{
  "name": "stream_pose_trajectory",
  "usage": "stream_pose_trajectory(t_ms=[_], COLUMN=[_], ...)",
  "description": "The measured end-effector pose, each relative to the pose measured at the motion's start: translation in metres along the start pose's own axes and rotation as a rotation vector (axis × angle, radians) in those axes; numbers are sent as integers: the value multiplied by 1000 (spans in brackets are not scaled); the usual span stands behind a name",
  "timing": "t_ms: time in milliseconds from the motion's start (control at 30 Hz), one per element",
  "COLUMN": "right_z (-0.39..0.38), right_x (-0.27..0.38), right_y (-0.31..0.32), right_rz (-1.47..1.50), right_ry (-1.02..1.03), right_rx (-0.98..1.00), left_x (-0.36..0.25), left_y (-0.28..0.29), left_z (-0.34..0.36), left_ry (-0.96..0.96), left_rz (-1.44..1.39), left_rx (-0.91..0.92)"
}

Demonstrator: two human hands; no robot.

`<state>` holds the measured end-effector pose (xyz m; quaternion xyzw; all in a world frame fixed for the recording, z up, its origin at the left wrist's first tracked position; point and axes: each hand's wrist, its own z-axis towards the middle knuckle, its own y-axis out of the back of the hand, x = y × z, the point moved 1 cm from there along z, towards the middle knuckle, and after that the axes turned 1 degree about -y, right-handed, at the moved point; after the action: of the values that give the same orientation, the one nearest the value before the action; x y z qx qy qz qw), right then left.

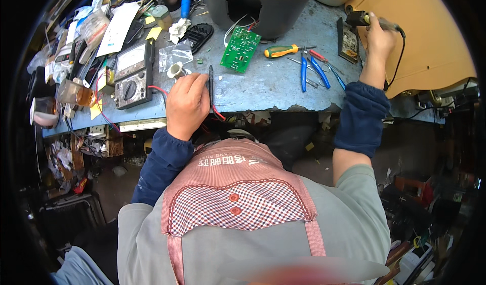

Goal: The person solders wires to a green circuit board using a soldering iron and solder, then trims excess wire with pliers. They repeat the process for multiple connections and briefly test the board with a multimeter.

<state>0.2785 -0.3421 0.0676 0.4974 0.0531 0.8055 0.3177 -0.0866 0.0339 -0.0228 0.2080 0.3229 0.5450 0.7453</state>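
Head view: the right hand [380,41] grips a slim corded tool [389,25] just beside a dark rectangular tray [348,43] on the scuffed blue bench [268,90]. The left hand [188,102] rests curled near a pale, rounded spool [175,70]; whether it grasps anything, I cannot tell. A flat green circuit board [241,49] lies between.
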Motion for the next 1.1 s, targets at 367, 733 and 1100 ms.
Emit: stream_pose_trajectory(t_ms=[367, 733, 1100], right_z=[-196, -239, -243], right_x=[83, 88, 95], right_y=[-90, -94, -96], right_rz=[101, -209, -344], right_ry=[315, 782, 764], right_rx=[409, 306, 357], left_x=[1, 12, -3], left_y=[5, -51, -39], left_z=[-2, 76, 86], left_ry=[-57, 574, -180], left_rz=[-62, -586, 219], left_rx=[-37, 284, -48])
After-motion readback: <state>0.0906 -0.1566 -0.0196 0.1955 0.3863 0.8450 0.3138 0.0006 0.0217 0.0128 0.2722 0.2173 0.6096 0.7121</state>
